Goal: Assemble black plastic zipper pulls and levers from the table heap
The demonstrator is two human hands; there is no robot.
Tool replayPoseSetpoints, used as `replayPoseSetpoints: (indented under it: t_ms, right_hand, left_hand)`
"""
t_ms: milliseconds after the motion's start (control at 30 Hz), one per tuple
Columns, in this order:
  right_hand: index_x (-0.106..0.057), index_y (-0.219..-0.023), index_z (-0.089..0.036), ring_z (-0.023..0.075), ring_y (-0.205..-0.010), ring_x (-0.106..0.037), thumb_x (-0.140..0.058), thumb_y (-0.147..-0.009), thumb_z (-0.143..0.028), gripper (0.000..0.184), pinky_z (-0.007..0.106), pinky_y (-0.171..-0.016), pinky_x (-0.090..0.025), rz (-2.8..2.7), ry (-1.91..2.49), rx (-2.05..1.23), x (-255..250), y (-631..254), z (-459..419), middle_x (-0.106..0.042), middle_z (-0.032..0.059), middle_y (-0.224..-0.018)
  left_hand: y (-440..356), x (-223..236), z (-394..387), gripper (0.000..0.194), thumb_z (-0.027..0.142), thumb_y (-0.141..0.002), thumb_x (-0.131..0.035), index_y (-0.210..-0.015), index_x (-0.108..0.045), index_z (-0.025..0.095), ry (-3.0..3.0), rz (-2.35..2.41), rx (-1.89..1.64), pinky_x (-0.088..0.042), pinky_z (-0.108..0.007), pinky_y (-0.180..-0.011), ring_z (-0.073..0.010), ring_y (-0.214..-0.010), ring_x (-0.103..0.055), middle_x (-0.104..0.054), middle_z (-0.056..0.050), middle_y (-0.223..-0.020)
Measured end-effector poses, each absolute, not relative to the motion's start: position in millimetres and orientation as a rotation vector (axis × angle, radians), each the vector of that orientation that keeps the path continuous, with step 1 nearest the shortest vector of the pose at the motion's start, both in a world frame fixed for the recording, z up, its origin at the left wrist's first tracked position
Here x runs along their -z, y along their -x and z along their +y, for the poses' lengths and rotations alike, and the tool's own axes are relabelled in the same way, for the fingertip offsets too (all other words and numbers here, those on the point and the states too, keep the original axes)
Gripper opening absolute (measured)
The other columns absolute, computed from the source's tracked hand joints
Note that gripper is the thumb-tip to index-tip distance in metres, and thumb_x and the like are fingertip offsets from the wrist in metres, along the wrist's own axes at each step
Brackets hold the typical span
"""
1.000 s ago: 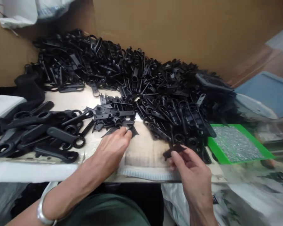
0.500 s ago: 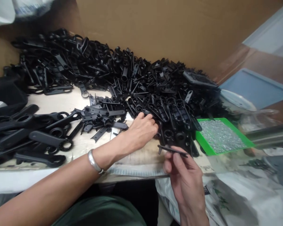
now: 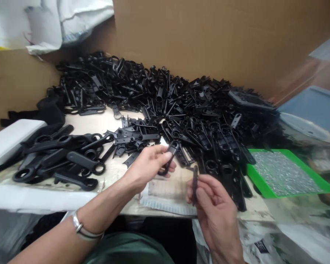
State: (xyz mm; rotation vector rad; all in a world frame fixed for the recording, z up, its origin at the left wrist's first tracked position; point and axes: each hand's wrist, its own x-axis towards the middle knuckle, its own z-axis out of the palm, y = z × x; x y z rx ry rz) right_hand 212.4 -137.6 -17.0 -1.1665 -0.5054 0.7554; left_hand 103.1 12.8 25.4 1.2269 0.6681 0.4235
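Observation:
My left hand [image 3: 151,164] is closed on a black plastic handle piece with a ring end [image 3: 169,157], held tilted above the table's front part. To its right, my right hand [image 3: 216,205] pinches a thin black plastic strip [image 3: 195,184] upright between thumb and fingers, with a small peg jutting from its upper end. The two pieces are apart. Just behind my hands lie more black ring-ended pieces [image 3: 209,139], and left of those a small heap of flat black strips [image 3: 134,137].
A large pile of black parts [image 3: 126,84] lines the cardboard wall [image 3: 209,36]. Assembled-looking black handles [image 3: 79,157] lie at left beside a white box-like object [image 3: 15,141]. At right stands a green tray [image 3: 323,187] of small metal pieces. A blue lid-like sheet [image 3: 313,110] is behind it.
My left hand has picked a ring-ended piece from the pile and drawn it back toward me. My right hand has turned its strip from lying flat to upright. The view has shifted left.

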Motion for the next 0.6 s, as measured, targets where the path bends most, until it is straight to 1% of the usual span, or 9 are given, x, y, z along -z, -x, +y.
replayPoseSetpoints:
  t_ms: [67, 133, 200, 300, 367, 500, 600]
  right_hand:
    - [-0.069, -0.106, -0.026, 0.0152, -0.077, -0.069, -0.078, -0.079, -0.023, 0.029, 0.022, -0.068, -0.058, -0.521, 1.261, -0.700, 16, -204, -126, -0.073, 0.0040, -0.095]
    - [-0.070, -0.106, -0.023, 0.0177, -0.083, -0.069, -0.078, -0.078, -0.024, 0.029, 0.024, -0.069, -0.059, -0.567, 1.349, -0.649, 14, -196, -115, -0.072, 0.0052, -0.097]
    - [-0.070, -0.103, -0.021, 0.0177, -0.080, -0.069, -0.077, -0.078, -0.025, 0.026, 0.024, -0.068, -0.060, -0.605, 1.412, -0.587, 10, -190, -104, -0.072, 0.0050, -0.093]
    - [-0.070, -0.102, -0.020, 0.0170, -0.076, -0.069, -0.077, -0.077, -0.024, 0.026, 0.025, -0.066, -0.061, -0.621, 1.426, -0.497, 3, -186, -89, -0.072, 0.0043, -0.090]
    - [-0.070, -0.101, -0.018, 0.0171, -0.073, -0.069, -0.076, -0.077, -0.025, 0.025, 0.026, -0.063, -0.061, -0.639, 1.419, -0.485, 0, -186, -83, -0.071, 0.0044, -0.089]
    - [-0.070, -0.096, -0.017, 0.0178, -0.070, -0.068, -0.074, -0.079, -0.030, 0.022, 0.027, -0.056, -0.062, -0.661, 1.458, -0.519, -1, -188, -78, -0.070, 0.0056, -0.089]
    - [-0.070, -0.094, -0.017, 0.0175, -0.069, -0.067, -0.074, -0.079, -0.031, 0.021, 0.026, -0.054, -0.062, -0.669, 1.498, -0.521, -3, -189, -78, -0.070, 0.0055, -0.087]
  left_hand:
    - [-96, -19, 7, 0.019, 0.031, -0.086, -0.059, -0.086, -0.062, 0.012, -0.969, 0.637, -0.446, -0.049, -0.030, -0.072, -0.0134, -0.069, -0.059, -0.067, -0.008, -0.085]
    - [-92, -15, 2, 0.016, 0.026, -0.086, -0.060, -0.088, -0.066, 0.011, -0.882, 0.593, -0.500, -0.047, -0.026, -0.074, -0.0128, -0.075, -0.059, -0.067, -0.009, -0.088]
    - [-90, -12, -2, 0.016, 0.022, -0.087, -0.059, -0.095, -0.069, 0.012, -0.867, 0.547, -0.543, -0.044, -0.023, -0.072, -0.0117, -0.075, -0.057, -0.068, -0.008, -0.089]
    - [-88, -9, -6, 0.023, 0.021, -0.088, -0.057, -0.107, -0.069, 0.015, -0.892, 0.492, -0.581, -0.044, -0.025, -0.074, -0.0114, -0.072, -0.056, -0.069, -0.007, -0.092]
    - [-87, -8, -8, 0.027, 0.020, -0.088, -0.057, -0.113, -0.068, 0.015, -0.931, 0.476, -0.614, -0.045, -0.027, -0.079, -0.0138, -0.078, -0.058, -0.069, -0.008, -0.097]
    - [-85, -7, -9, 0.033, 0.021, -0.088, -0.057, -0.120, -0.065, 0.016, -1.038, 0.443, -0.682, -0.045, -0.031, -0.089, -0.0208, -0.098, -0.060, -0.068, -0.009, -0.109]
    - [-84, -6, -9, 0.033, 0.024, -0.091, -0.054, -0.122, -0.064, 0.018, -1.110, 0.432, -0.689, -0.045, -0.031, -0.091, -0.0211, -0.101, -0.060, -0.068, -0.008, -0.113]
